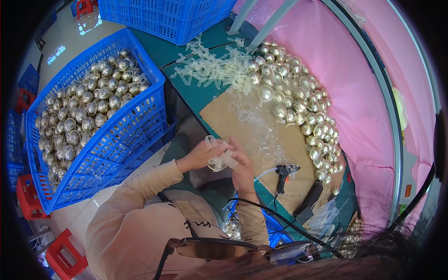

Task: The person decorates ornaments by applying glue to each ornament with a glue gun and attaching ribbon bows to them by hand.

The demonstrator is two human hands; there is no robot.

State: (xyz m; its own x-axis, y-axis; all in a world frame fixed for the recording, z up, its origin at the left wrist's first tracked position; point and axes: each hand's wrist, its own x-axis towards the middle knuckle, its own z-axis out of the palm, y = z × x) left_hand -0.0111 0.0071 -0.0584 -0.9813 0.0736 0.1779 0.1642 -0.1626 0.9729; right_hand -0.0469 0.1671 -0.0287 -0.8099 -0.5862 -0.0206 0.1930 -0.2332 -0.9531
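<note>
In front of my body, my left hand [203, 155] closes its fingers on a shiny silver-gold bauble [216, 166]. A clear ring-like loop [211, 141] stands up by the left fingers. My right hand [243, 171] meets the left at the bauble, fingers bent inward. Pale whitish strips [229, 161] show at the right fingers; whether they are ribbon or a finger wrapping I cannot tell. What the right fingertips pinch is hidden. Beyond the hands, a cardboard sheet [224, 114] covers part of the green table [181, 95].
Many baubles [291, 100] lie along a pink cloth [347, 112] beside pale translucent ribbon bows [210, 65]. A black glue gun [282, 179] with a cord rests on the cardboard. At left stands a blue crate [135, 135] full of baubles; another blue crate [170, 21] is behind. Red stools [65, 254] stand below.
</note>
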